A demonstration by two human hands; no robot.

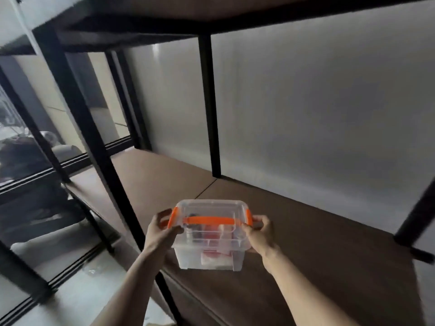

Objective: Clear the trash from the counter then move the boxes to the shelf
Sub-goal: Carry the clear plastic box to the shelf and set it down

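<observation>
Both hands grip a clear plastic box (210, 234) between them: the left hand (162, 231) is clamped on its left end beside one orange latch (172, 217), and the right hand (259, 232) on its right end beside the other, with an orange handle (209, 220) lying flat across the lid between the two. The box (red and white contents show blurred through its walls) sits at the front edge of the brown shelf board (306, 243) that stretches beyond and to the right of the hands. A black upright post (208, 102) of the rack stands beyond the hands against a pale wall (317, 102).

One clear box (210, 234) with two orange latches, two hands, one brown shelf (306, 243).
</observation>
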